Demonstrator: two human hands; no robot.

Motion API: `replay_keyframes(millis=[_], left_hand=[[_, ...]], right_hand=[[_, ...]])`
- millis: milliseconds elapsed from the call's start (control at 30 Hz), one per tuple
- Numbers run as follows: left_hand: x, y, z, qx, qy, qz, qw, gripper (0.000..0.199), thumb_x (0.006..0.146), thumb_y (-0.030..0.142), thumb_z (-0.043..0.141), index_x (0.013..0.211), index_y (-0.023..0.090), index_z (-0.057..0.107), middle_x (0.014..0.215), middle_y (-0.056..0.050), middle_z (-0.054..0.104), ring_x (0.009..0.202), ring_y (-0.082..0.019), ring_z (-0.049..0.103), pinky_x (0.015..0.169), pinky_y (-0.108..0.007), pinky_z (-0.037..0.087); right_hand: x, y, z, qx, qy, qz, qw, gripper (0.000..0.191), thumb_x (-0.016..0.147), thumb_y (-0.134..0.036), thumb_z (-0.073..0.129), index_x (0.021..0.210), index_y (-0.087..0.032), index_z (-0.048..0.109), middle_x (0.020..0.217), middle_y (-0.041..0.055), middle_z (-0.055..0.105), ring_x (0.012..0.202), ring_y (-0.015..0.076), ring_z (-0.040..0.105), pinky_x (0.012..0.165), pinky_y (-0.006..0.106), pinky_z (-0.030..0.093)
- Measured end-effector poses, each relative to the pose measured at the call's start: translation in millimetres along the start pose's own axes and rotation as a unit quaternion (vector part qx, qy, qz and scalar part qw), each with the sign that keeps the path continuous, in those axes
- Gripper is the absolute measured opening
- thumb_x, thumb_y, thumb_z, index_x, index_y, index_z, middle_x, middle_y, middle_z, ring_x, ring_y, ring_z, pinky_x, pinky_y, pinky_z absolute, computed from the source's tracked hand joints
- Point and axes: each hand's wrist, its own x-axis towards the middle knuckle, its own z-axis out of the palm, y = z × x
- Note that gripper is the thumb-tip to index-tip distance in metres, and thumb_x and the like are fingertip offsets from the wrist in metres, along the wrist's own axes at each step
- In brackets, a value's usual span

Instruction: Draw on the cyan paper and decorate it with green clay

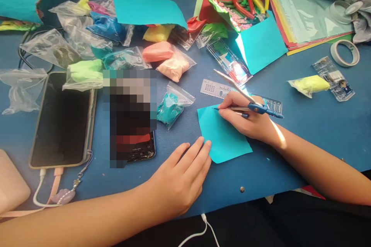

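both hands are apart, on either side of a turquoise paper square [227, 144]. the left hand [185, 179] lies with fingers stretched out and gripping nothing, its fingertips at the square's left edge. the right hand [246, 119] comes over the square's upper right part, pinched around one leg of a drawing compass [257, 108]; that leg's blue tip is at the square's far edge, though whether it touches is hard to tell. the other leg points out past the square, and the blue hinge is over its right side.

just beyond the square, partly behind the right hand, lies a stencil ruler [213, 87]. near the square's left side is a zip bag of teal clay [169, 109]; further left come a partly blurred phone [142, 152] and a cabled phone [62, 119]. well to the square's right are a bag of yellow clay [311, 85] and a tape roll [334, 57].
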Motion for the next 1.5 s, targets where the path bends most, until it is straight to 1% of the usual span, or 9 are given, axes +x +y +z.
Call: replay_keyframes(millis=[133, 400, 500, 667, 800, 1033, 1200, 1367, 1500], left_hand=[[-1, 0, -1.0, 0.002, -0.003, 0.0, 1.0, 0.034, 0.097, 0.018, 0.04, 0.115, 0.006, 0.067, 0.126, -0.015, 0.068, 0.119, -0.03, 0.061, 0.097, -0.041, 0.042], [-3, 0, 1.1, 0.004, 0.02, 0.012, 1.0, 0.03, 0.094, 0.012, 0.044, 0.109, 0.005, 0.069, 0.123, -0.014, 0.069, 0.117, -0.028, 0.063, 0.092, -0.039, 0.046], [-5, 0, 1.1, 0.001, 0.04, 0.018, 0.999, 0.026, 0.092, 0.01, 0.047, 0.101, 0.006, 0.071, 0.118, -0.015, 0.071, 0.115, -0.029, 0.064, 0.088, -0.039, 0.047], [-4, -1, -0.6, -0.006, 0.053, 0.015, 0.998, 0.02, 0.09, 0.008, 0.052, 0.085, 0.01, 0.071, 0.114, -0.014, 0.073, 0.11, -0.031, 0.067, 0.082, -0.04, 0.049], [-2, -1, -1.4, -0.013, 0.059, 0.009, 0.998, 0.022, 0.091, 0.008, 0.05, 0.085, 0.008, 0.071, 0.112, -0.014, 0.074, 0.106, -0.031, 0.069, 0.08, -0.04, 0.048], [-1, -1, -3.2, -0.014, 0.051, 0.009, 0.999, 0.022, 0.091, 0.008, 0.05, 0.087, 0.007, 0.072, 0.112, -0.013, 0.074, 0.104, -0.031, 0.069, 0.08, -0.041, 0.048], [-1, -1, -3.7, -0.007, 0.042, 0.01, 0.999, 0.023, 0.091, 0.008, 0.05, 0.086, 0.009, 0.072, 0.113, -0.012, 0.074, 0.105, -0.031, 0.069, 0.08, -0.04, 0.049], [-2, -1, -2.8, -0.011, 0.035, 0.014, 0.999, 0.02, 0.09, 0.008, 0.053, 0.089, 0.007, 0.072, 0.114, -0.014, 0.073, 0.106, -0.032, 0.068, 0.081, -0.041, 0.049], [-3, -1, -2.3, -0.011, 0.033, 0.016, 0.999, 0.017, 0.088, 0.008, 0.055, 0.084, 0.009, 0.072, 0.114, -0.015, 0.072, 0.108, -0.033, 0.067, 0.081, -0.041, 0.049]], right_hand=[[-1, 1, 0, -0.012, 0.033, 0.003, 0.999, 0.016, 0.08, -0.006, 0.055, 0.07, -0.019, 0.053, 0.059, -0.0045, 0.053, 0.051, 0.0075, 0.046, 0.047, 0.021, 0.035], [-2, 4, -12, 0.052, 0.008, 0.058, 0.997, 0.007, 0.088, -0.015, 0.053, 0.084, -0.018, 0.059, 0.063, -0.0033, 0.058, 0.05, 0.0086, 0.053, 0.047, 0.021, 0.042], [0, 0, -14, 0.059, -0.006, 0.07, 0.996, 0.01, 0.09, -0.022, 0.058, 0.081, -0.018, 0.06, 0.063, -0.0026, 0.06, 0.049, 0.0081, 0.052, 0.044, 0.021, 0.041], [7, -5, 0, 0.065, -0.002, 0.063, 0.996, 0.041, 0.09, -0.032, 0.062, 0.057, -0.019, 0.042, 0.049, -0.0061, 0.04, 0.044, 0.0056, 0.036, 0.041, 0.022, 0.028], [10, -1, 9, 0.06, 0.023, 0.043, 0.997, 0.034, 0.092, -0.031, 0.06, 0.064, -0.02, 0.044, 0.054, -0.0067, 0.041, 0.046, 0.0057, 0.036, 0.045, 0.023, 0.029], [10, 1, 7, 0.046, 0.021, 0.019, 0.999, 0.038, 0.094, -0.023, 0.056, 0.062, -0.02, 0.037, 0.053, -0.007, 0.038, 0.047, 0.0057, 0.033, 0.047, 0.024, 0.03], [8, 1, 7, 0.011, 0.059, 0.014, 0.998, 0.045, 0.096, -0.03, 0.054, 0.059, -0.022, 0.031, 0.053, -0.0049, 0.033, 0.047, 0.0076, 0.03, 0.045, 0.027, 0.026], [8, 0, 7, 0.026, 0.039, 0.027, 0.999, 0.042, 0.096, -0.029, 0.053, 0.06, -0.022, 0.032, 0.053, -0.0048, 0.037, 0.045, 0.0077, 0.033, 0.045, 0.028, 0.029], [6, 0, 4, 0.003, 0.066, 0.023, 0.998, 0.047, 0.096, -0.032, 0.055, 0.058, -0.023, 0.028, 0.052, -0.0043, 0.031, 0.046, 0.0092, 0.029, 0.046, 0.029, 0.028]])
